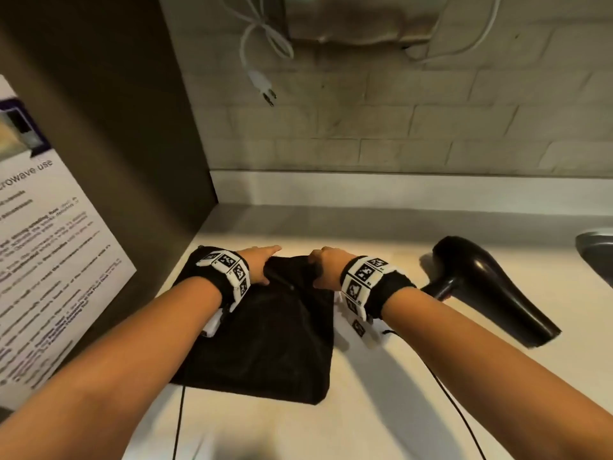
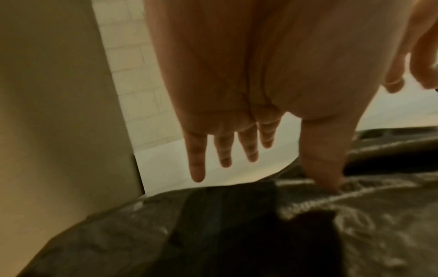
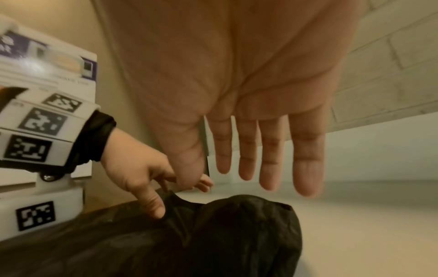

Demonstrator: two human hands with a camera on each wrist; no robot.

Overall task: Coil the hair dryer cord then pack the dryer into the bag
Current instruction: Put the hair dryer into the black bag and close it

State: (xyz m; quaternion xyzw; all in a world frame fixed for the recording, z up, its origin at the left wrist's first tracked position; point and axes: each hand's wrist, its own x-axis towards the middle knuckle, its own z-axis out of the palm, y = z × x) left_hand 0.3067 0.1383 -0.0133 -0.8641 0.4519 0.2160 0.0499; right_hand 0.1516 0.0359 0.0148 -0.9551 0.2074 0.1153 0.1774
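Note:
A black cloth bag (image 1: 265, 336) lies flat on the white counter, its mouth at the far end. My left hand (image 1: 262, 263) and right hand (image 1: 321, 267) both rest at that mouth. In the left wrist view the left hand (image 2: 237, 93) has straight fingers, and its thumb (image 2: 324, 174) presses into the hem of the bag (image 2: 237, 234). In the right wrist view the right hand (image 3: 249, 84) hovers with straight fingers over the bunched bag (image 3: 237, 234). The black hair dryer (image 1: 487, 290) lies to the right of the bag, untouched. Its thin black cord (image 1: 441, 386) trails loose toward me.
A brown cabinet side with a printed notice (image 1: 49, 244) stands close on the left. A white plug and cable (image 1: 265, 84) hang on the tiled wall beside a metal fixture (image 1: 361, 18). A sink rim (image 1: 597, 254) shows at the far right.

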